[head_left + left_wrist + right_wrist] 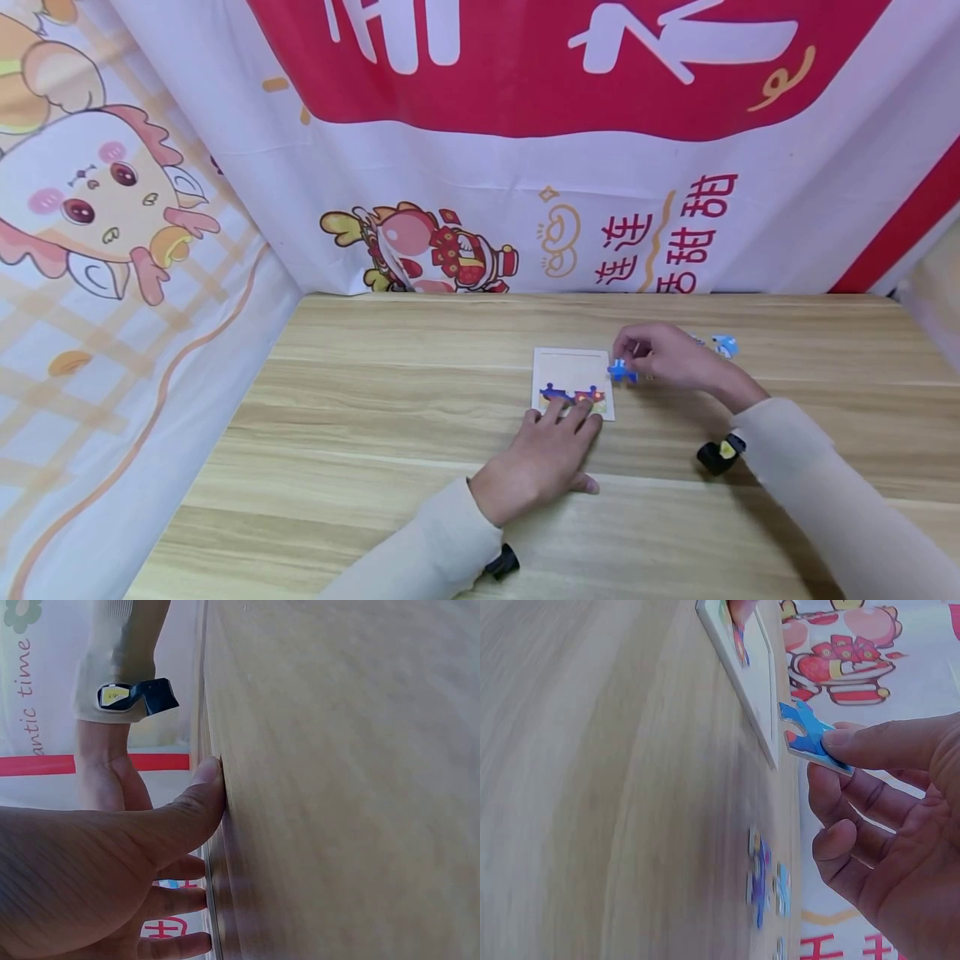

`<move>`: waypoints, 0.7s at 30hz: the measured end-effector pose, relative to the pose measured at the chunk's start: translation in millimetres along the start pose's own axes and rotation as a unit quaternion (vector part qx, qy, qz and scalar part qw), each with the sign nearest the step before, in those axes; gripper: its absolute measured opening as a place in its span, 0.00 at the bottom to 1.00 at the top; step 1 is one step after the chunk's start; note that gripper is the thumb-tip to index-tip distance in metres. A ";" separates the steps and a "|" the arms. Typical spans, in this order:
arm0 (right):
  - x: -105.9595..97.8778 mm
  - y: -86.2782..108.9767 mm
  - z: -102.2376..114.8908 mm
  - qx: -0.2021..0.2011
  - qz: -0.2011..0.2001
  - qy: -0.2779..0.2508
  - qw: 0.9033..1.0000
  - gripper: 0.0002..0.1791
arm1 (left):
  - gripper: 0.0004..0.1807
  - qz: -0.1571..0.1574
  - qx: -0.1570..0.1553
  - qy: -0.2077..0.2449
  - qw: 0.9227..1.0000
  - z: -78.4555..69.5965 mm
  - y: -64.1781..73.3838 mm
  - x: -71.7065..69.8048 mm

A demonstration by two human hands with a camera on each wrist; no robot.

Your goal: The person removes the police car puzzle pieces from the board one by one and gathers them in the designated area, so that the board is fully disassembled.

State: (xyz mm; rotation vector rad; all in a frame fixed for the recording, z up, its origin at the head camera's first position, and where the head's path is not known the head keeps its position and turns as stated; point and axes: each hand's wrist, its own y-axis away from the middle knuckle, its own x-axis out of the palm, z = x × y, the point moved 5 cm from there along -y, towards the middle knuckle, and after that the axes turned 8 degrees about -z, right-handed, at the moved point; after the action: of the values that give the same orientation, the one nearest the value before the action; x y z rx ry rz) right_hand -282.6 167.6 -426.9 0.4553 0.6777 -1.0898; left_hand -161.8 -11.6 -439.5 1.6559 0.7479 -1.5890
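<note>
A square white puzzle tray [573,365] lies on the table, with joined jigsaw pieces [553,395] along its near edge. My left hand [538,457] rests its outstretched fingertips on those pieces and the tray's near side, hiding part of them. Just right of the tray, my right hand [663,354] pinches a blue jigsaw piece [804,729] between thumb and fingers. In the right wrist view this piece is tilted, held above the table beside the tray's rim. The left wrist view shows the left thumb at the tabletop, but not the pieces.
Loose jigsaw pieces [725,345] lie on the wooden table [390,375] behind and right of the right hand. More loose pieces [760,877] show in the right wrist view. A printed cloth [465,175] hangs along the table's back edge.
</note>
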 end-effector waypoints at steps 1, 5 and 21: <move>-2.5 2.0 -1.8 0.002 -0.002 0.001 1.000 0.07 | 0.47 0.000 0.000 0.000 1.000 0.0 0.0 0.0; -14.3 10.7 -11.3 0.012 -0.013 0.012 1.000 0.06 | 0.47 0.000 0.000 0.000 1.000 -0.1 0.2 0.1; -57.0 40.2 -54.1 0.039 -0.047 0.055 0.997 0.10 | 0.46 0.013 0.000 0.011 1.000 -1.1 2.0 -1.4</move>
State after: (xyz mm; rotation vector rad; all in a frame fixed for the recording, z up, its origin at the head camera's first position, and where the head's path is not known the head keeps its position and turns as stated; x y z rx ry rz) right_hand -277.5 255.7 -425.3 0.5577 0.7621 -1.1900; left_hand -159.6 -11.7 -437.9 1.6784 0.7338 -1.5547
